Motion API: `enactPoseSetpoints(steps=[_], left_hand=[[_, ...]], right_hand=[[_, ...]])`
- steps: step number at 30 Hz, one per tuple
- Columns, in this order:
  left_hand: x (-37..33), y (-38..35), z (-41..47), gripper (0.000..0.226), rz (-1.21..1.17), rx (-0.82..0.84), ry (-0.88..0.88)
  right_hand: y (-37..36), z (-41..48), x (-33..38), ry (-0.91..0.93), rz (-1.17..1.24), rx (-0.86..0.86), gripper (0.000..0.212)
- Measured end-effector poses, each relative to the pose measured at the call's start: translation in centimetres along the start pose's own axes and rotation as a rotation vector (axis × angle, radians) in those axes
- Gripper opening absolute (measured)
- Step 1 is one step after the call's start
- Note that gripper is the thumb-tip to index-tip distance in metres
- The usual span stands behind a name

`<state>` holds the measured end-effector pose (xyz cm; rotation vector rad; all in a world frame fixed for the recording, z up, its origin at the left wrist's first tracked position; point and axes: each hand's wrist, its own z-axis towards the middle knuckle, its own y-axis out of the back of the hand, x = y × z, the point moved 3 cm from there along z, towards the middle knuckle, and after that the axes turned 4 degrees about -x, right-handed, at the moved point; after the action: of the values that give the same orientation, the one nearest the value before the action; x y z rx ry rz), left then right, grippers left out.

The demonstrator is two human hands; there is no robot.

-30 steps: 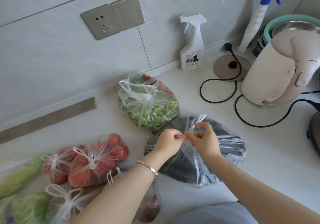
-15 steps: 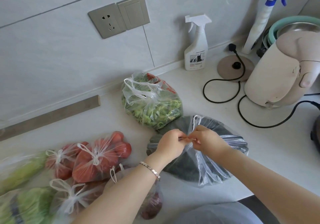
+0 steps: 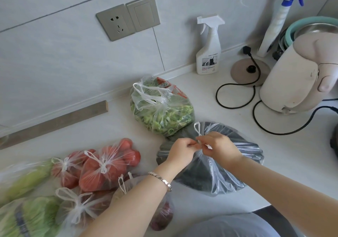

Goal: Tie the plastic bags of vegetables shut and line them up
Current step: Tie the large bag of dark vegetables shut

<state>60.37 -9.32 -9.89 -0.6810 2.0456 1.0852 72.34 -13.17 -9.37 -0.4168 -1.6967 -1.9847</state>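
Left hand [image 3: 180, 149] and right hand [image 3: 219, 146] pinch the handles [image 3: 197, 128] of the dark bag [image 3: 210, 176] at mid-surface [image 3: 283, 156], knot unfinished; tomato bags [image 3: 113, 165] alongside are tied, the green bag [image 3: 162, 112] behind looks untied, lining-up pending.

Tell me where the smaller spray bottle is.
Head view, upper centre: the smaller spray bottle stands against the wall, just left of the kettle base.

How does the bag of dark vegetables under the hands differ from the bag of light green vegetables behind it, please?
The dark bag holds near-black greens; the light green bag holds bright ones. The left hand and right hand pinch the dark bag's handles; the light green bag is untouched. The light green bag bears red print; the dark bag shows none. Both are clear plastic on the counter.
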Motion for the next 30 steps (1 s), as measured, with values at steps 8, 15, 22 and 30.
enactPoseSetpoints(steps=[8,15,22,30], left_hand=[[0.0,-0.4,0.0,0.016,0.006,-0.014,0.020],[-0.3,0.1,-0.6,0.019,0.169,-0.123,-0.311],[-0.3,0.0,-0.4,0.016,0.080,-0.182,-0.375],[0.2,-0.9,0.0,0.018,0.025,-0.082,-0.263]], right_hand=[[-1.0,0.0,0.0,-0.090,-0.116,0.044,0.008],[1.0,0.4,-0.3,-0.425,0.232,0.196,0.018],[1.2,-0.4,-1.0,-0.541,0.584,0.015,0.019],[0.7,-0.6,-2.8,-0.638,0.986,0.371,0.018]])
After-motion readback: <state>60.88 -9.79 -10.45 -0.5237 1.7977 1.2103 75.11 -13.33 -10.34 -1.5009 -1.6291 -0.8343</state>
